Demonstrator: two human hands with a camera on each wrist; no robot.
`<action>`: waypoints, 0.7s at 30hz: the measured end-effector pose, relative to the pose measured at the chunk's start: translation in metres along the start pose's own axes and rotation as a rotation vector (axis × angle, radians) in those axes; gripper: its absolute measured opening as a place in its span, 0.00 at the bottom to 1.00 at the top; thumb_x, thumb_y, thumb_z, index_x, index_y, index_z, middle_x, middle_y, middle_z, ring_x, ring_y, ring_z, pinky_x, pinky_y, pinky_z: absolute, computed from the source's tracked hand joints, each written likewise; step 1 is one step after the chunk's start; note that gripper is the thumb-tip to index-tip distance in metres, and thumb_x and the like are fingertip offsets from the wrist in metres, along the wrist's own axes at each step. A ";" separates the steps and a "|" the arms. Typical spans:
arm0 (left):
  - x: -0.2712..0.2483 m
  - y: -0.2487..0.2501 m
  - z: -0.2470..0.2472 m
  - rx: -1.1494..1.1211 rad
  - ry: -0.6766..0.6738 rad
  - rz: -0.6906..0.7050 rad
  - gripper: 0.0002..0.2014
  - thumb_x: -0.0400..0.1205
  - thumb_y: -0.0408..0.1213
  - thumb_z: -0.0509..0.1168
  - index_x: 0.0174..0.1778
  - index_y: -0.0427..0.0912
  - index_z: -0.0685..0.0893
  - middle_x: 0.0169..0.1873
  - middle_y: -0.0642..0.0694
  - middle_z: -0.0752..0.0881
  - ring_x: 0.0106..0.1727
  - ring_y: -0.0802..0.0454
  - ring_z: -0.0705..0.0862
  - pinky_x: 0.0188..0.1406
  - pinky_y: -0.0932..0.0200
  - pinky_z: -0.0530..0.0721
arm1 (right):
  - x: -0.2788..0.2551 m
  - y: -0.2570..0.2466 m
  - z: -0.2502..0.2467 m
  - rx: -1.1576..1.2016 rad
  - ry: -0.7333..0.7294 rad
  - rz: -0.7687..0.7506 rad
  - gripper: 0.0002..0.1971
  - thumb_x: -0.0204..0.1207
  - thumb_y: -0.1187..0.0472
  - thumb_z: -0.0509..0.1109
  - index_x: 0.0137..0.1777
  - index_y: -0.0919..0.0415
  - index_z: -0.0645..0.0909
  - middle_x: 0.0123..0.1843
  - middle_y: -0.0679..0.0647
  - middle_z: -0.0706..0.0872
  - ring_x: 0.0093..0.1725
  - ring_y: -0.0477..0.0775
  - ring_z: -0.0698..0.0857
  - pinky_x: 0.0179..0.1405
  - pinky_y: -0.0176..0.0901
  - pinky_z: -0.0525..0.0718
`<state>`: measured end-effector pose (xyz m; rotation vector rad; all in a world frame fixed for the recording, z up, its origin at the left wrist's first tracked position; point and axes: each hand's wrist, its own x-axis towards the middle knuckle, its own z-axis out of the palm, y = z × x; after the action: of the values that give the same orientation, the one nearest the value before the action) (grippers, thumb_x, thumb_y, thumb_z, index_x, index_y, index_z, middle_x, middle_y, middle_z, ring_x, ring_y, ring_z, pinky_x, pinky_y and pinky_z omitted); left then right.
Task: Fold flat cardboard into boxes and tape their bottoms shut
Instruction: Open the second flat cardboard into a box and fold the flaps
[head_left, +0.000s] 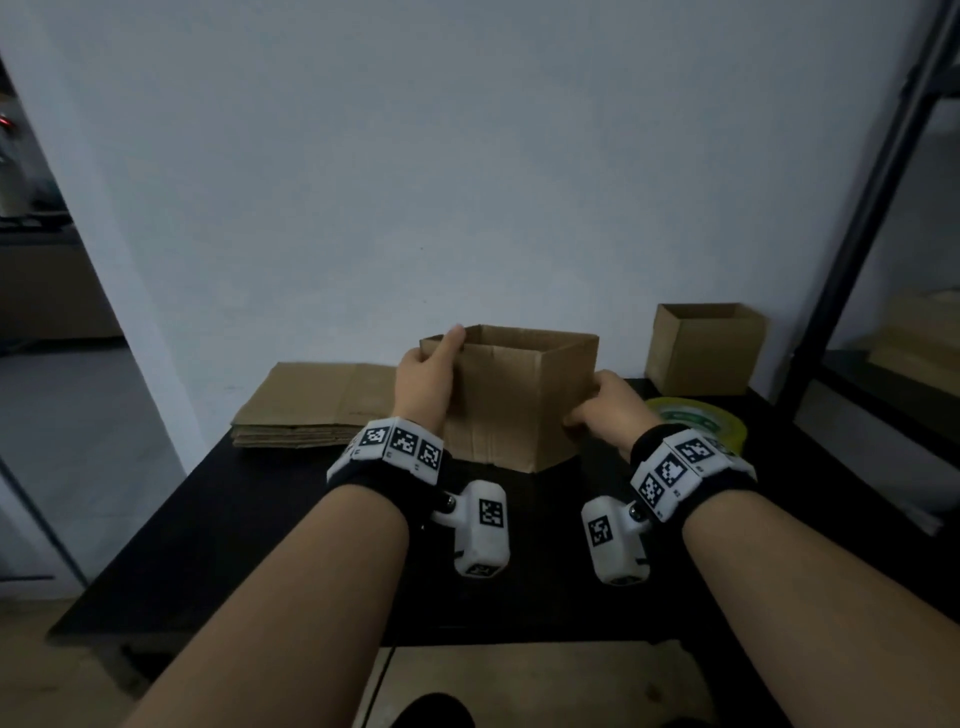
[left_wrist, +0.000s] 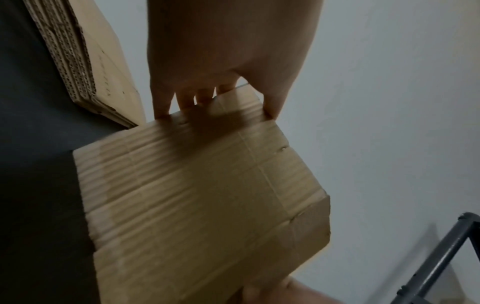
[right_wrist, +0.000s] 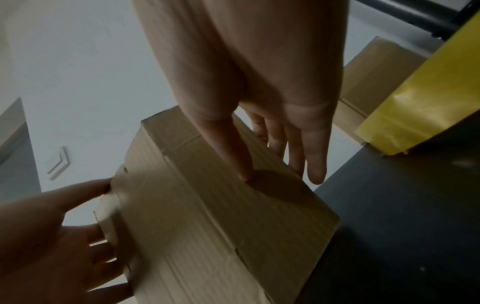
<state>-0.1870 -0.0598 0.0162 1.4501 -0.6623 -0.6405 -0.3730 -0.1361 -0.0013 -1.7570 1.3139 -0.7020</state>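
Note:
An open-topped brown cardboard box (head_left: 514, 395) stands upright on the black table (head_left: 260, 519), its near corner turned toward me. My left hand (head_left: 431, 371) grips its upper left corner, thumb on the front face by the rim; in the left wrist view the fingers (left_wrist: 182, 102) lie over the box (left_wrist: 207, 195) edge. My right hand (head_left: 597, 408) holds the lower right corner. In the right wrist view its thumb (right_wrist: 233, 156) presses one face of the box (right_wrist: 207, 226) while the fingers reach behind the corner. The bottom is hidden.
A stack of flat cardboard (head_left: 311, 410) lies at the back left of the table. A folded box (head_left: 701, 348) stands at the back right by the wall, with a yellow-green tape roll (head_left: 701, 421) in front of it. A dark metal shelf frame (head_left: 857, 234) rises on the right.

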 end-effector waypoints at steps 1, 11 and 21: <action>0.000 -0.001 0.002 0.017 0.002 0.015 0.29 0.77 0.59 0.67 0.66 0.40 0.77 0.57 0.46 0.81 0.58 0.48 0.79 0.58 0.51 0.76 | 0.001 0.001 -0.001 0.011 0.009 0.007 0.23 0.75 0.71 0.71 0.68 0.62 0.71 0.60 0.59 0.81 0.56 0.57 0.80 0.50 0.47 0.79; -0.002 0.000 0.014 0.136 0.049 0.103 0.22 0.79 0.59 0.63 0.56 0.44 0.81 0.53 0.48 0.84 0.57 0.47 0.81 0.62 0.47 0.78 | -0.004 -0.028 -0.001 0.194 0.171 -0.144 0.26 0.82 0.38 0.59 0.73 0.54 0.70 0.61 0.52 0.79 0.59 0.52 0.79 0.56 0.48 0.77; -0.017 0.001 0.025 0.347 0.013 0.238 0.28 0.85 0.60 0.49 0.78 0.53 0.70 0.74 0.49 0.76 0.73 0.45 0.74 0.68 0.53 0.71 | 0.005 -0.036 -0.007 0.218 0.178 -0.159 0.18 0.87 0.52 0.52 0.61 0.61 0.79 0.58 0.59 0.84 0.59 0.59 0.82 0.67 0.57 0.78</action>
<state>-0.2168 -0.0633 0.0167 1.6589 -0.9540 -0.3394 -0.3594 -0.1383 0.0326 -1.6629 1.1716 -1.0710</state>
